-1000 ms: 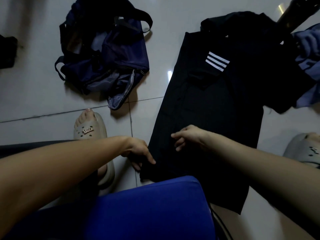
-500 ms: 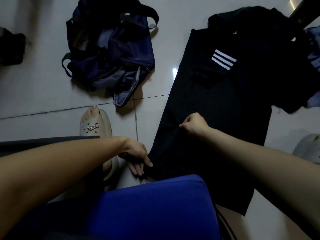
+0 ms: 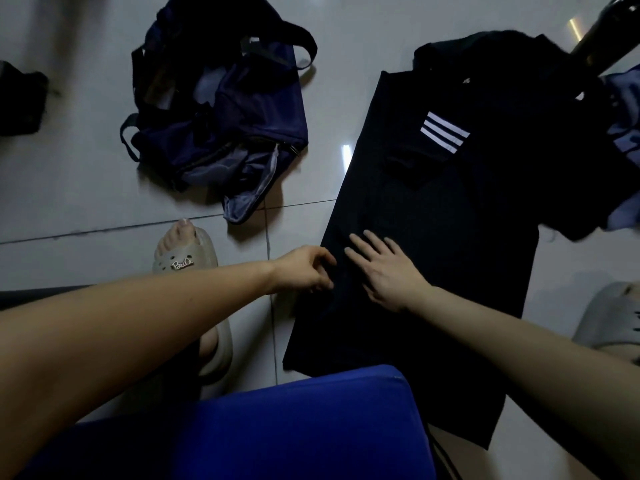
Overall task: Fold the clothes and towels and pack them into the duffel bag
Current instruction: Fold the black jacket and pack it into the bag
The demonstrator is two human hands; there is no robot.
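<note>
Now the right hand [image 3: 384, 275] is laid flat on the black shirt [image 3: 467, 209], palm down, fingers straight and spread, with nothing held; in the view half a second earlier it is shown bunched into a fist on the same cloth. The left hand [image 3: 304, 271] is brought up from the hem corner to the shirt's left edge, where its fingers are curled. Whether fabric is actually pinched there cannot be told in the dim light. The change is read as a shift from tugging to smoothing, so the side fold is judged nearly settled and the lengthwise fold not yet begun.

The shirt is spread on the tile floor [image 3: 69, 188], to the right of the open navy duffel bag [image 3: 225, 133] and apart from it. Its long axis is run from the hem nearest the person up to the collar [image 3: 485, 53], which is pointed away and slightly rightward. The striped sleeve [image 3: 443, 131] is folded inward across the chest.
</note>
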